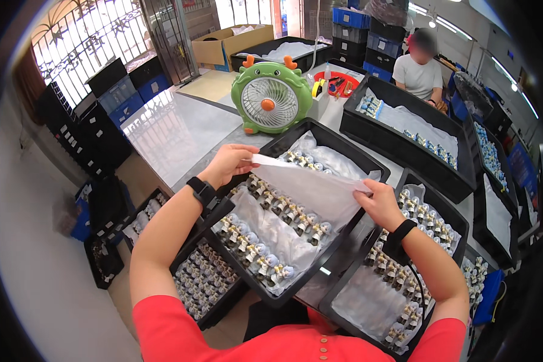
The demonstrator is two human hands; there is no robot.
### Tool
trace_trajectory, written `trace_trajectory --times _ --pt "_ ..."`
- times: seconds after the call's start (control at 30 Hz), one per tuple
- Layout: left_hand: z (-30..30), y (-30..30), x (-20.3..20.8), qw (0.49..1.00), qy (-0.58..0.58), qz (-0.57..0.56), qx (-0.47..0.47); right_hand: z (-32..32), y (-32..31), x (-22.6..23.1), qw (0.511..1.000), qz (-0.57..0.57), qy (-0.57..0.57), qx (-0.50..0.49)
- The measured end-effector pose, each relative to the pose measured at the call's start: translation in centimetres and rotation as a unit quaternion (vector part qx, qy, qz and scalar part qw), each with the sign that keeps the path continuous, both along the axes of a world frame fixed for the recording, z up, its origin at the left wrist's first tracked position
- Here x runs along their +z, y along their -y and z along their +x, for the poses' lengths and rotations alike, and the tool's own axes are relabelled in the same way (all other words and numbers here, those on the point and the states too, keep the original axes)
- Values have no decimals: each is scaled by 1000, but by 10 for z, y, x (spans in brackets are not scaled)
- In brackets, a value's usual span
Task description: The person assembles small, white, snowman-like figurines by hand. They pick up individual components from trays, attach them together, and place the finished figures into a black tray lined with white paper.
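Red shirt fabric is filling the bottom of the head view, nearest the camera, with both forearms reaching up from it. Near the middle of the frame, the left hand is pinching one corner of a white sheet between thumb and fingers; the right hand is pinching the opposite corner, its grip just as narrow. That two-cornered hold is presumably keeping the thin sheet spread and free of folds. The sheet is hanging slantwise over the central black tray, where figurines are lying in rows, with pale wrapping between them probably serving to stop rubbing.

The central tray is sitting tilted across the picture, its near corner pointing toward the shirt, likely for easy reach. At its right, another filled tray is standing close beside, leaving the right forearm little low room; at lower left, a further figurine tray is lying beneath its edge. A green fan is standing just beyond the far rim, limiting forward travel. Leftward, pale tabletop is offering wider room.
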State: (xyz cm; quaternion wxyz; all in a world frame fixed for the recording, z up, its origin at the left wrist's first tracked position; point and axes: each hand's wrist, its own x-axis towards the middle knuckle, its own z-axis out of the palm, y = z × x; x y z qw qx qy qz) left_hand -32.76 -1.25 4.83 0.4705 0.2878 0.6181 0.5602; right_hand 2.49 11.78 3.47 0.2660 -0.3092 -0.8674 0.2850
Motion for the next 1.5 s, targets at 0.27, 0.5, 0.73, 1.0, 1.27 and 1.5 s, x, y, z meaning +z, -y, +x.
trace_trajectory --times 0.27,0.5,0.73,1.0,1.27,1.5 --pt "30 -88 -36 970 -203 113 -70 1 -25 -15 976 110 166 -90" --pt "52 -110 -63 815 -547 5 -191 -9 -25 -16 950 175 246 -80" --pt "73 -118 -56 716 -626 -172 -258 -24 -23 -21 937 308 164 5" --pt "73 -125 -62 706 -640 -196 -232 -31 -19 -17 898 68 430 66" --pt "104 -116 -39 671 -670 -149 -281 -40 -31 -14 847 10 524 93" --pt "123 -126 -56 669 -659 -52 -341 -29 -58 -25 917 41 396 -27"
